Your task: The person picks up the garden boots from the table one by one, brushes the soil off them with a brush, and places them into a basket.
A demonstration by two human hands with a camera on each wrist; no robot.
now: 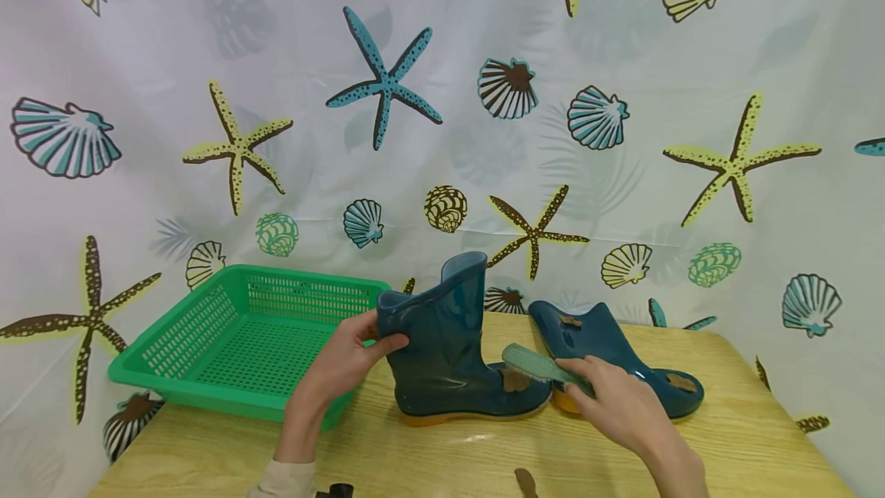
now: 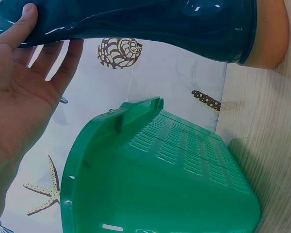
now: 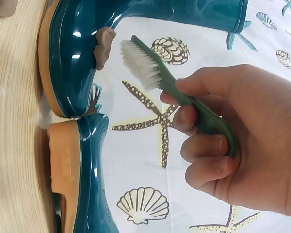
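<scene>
A dark teal rubber boot [image 1: 442, 360] stands upright on the table, with a brown mud-like patch [image 1: 515, 380] on its toe. My left hand [image 1: 351, 356] grips the boot's shaft near the top, thumb on the near side; the left wrist view shows the fingers passing behind the shaft. In my right hand [image 1: 615, 398] is a green scrub brush [image 1: 535, 364], held by its handle, its white bristles just off the patch in the right wrist view. A second teal boot [image 1: 594, 344] lies to the right, carrying brown patches on shaft and toe.
A green plastic basket [image 1: 187, 398] with slotted sides stands left of the upright boot. One loose brown piece [image 1: 526, 482] lies on the wooden table [image 1: 442, 459] near its front edge. Behind everything hangs a white curtain [image 1: 456, 175] with starfish and shells.
</scene>
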